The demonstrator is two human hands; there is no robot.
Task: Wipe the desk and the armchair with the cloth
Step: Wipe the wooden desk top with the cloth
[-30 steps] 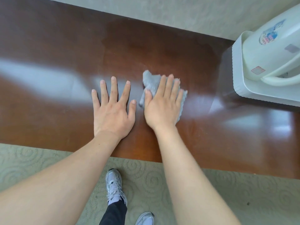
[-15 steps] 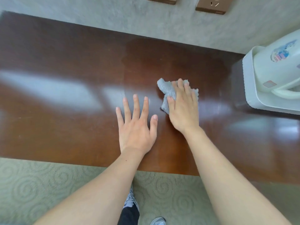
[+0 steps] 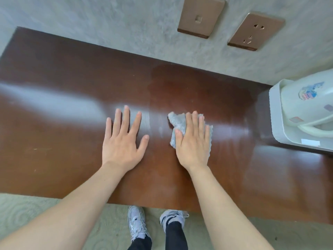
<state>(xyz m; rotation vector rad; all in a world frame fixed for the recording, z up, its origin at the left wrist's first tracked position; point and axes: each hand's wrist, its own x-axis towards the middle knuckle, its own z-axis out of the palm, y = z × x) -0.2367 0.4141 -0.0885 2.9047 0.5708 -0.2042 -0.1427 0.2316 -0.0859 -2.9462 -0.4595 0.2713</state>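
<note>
Fingers (image 3: 195, 123) of the right hand (image 3: 193, 143) lie straight and flat, pressing the grey cloth (image 3: 177, 123) onto the desk (image 3: 72, 87); nothing is pinched. Cloth is bunched, sticking out at the hand's 11 o'clock and along its 3 o'clock edge. Left hand (image 3: 122, 141) sits at the cloth's 9 o'clock, apart from it, fingers spread and relaxed, palm braced on the wood. White kettle (image 3: 306, 112) on its tray (image 3: 277, 123) at 3 o'clock, near the desk's right end; two wall plates (image 3: 201, 17) at 12 to 1 o'clock. A dull patch shows at the cloth's 12 o'clock. My read: mid desk wipe, armchair not in view. To do it well: flatten the cloth for more contact, keep even palm pressure, overlap strokes, stop short of the tray.
</note>
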